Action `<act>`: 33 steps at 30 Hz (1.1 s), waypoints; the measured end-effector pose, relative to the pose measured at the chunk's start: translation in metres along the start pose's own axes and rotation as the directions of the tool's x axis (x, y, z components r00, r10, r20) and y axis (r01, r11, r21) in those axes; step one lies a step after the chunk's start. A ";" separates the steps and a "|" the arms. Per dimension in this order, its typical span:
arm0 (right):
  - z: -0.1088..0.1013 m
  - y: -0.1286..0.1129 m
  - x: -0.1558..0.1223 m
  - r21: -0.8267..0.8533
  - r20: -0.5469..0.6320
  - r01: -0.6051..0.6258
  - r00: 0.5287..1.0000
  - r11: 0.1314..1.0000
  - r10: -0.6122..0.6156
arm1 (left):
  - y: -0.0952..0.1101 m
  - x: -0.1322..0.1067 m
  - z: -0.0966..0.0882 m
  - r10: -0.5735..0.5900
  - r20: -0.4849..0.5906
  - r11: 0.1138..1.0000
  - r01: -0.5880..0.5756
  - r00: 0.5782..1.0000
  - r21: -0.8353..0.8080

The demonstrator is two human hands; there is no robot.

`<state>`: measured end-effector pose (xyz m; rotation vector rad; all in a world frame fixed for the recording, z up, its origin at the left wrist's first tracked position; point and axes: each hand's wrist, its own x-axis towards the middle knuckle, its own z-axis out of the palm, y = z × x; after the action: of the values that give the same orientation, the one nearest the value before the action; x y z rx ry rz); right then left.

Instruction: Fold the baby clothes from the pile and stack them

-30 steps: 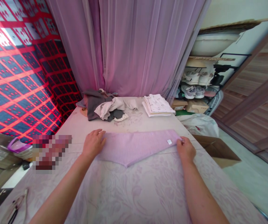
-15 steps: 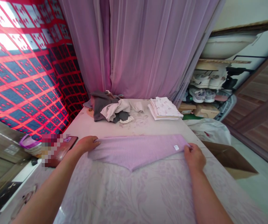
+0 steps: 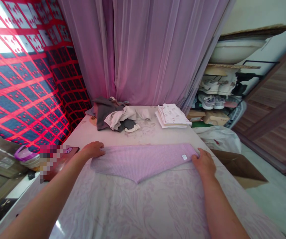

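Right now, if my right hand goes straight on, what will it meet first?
Your right hand meets the lilac ribbed cloth first, at its corner, which it already seems to touch. Past it, perhaps the folded white cloths; depth is unclear.

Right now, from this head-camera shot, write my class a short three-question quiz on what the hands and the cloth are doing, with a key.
1. True or false: the small white label sits nearer the right hand than the left hand.
2. What lies in a neat stack beyond the lilac ribbed cloth, towards the right?
3. Fill in the gap: the cloth's near edge narrows to a ____ facing the person.

Key: 1. True. 2. Folded white printed cloths. 3. Point.
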<state>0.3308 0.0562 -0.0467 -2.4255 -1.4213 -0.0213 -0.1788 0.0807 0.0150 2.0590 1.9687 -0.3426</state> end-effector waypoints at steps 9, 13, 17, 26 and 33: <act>-0.021 -0.051 0.054 -0.166 0.404 0.555 0.792 0.815 -0.457 | -0.015 0.004 0.002 0.082 -0.061 0.949 -0.097 0.995 -0.302; -0.020 -0.061 0.065 -0.216 0.511 0.553 0.766 0.805 -0.389 | -0.014 -0.004 -0.002 0.071 -0.081 0.866 -0.101 0.994 -0.490; -0.023 -0.059 0.072 -0.218 0.520 0.554 0.762 0.803 -0.385 | -0.012 -0.017 -0.007 0.119 -0.072 0.687 -0.134 0.990 -0.714; -0.089 -0.024 0.071 0.096 0.119 0.470 0.870 0.878 -0.479 | -0.027 -0.055 -0.039 0.012 -0.330 0.601 -0.271 0.944 -0.752; -0.118 -0.031 0.065 0.146 -0.132 0.380 0.923 0.913 -0.363 | -0.015 -0.054 -0.065 -0.089 -0.562 0.523 -0.442 0.822 -0.729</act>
<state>0.3549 0.0910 0.0851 -1.9596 -1.7396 -0.1077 -0.1975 0.0538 0.0939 1.6902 1.5605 1.1793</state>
